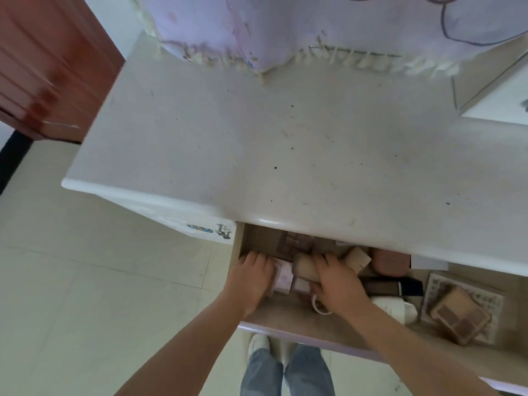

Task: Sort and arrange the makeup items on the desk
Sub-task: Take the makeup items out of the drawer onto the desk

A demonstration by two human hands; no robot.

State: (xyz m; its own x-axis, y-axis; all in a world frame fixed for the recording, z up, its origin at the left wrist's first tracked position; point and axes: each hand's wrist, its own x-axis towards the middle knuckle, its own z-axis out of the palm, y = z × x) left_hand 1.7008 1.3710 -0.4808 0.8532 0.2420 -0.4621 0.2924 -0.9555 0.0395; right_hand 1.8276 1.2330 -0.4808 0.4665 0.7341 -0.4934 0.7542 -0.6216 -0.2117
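Makeup boxes [283, 277], pale cardboard, grasped by both hands' curled fingers [323, 260].

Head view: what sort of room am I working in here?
Probably a bedroom at a dressing table: a white desk with an open drawer full of makeup, such as an eyeshadow palette, and a fringed lilac cloth draped at the back.
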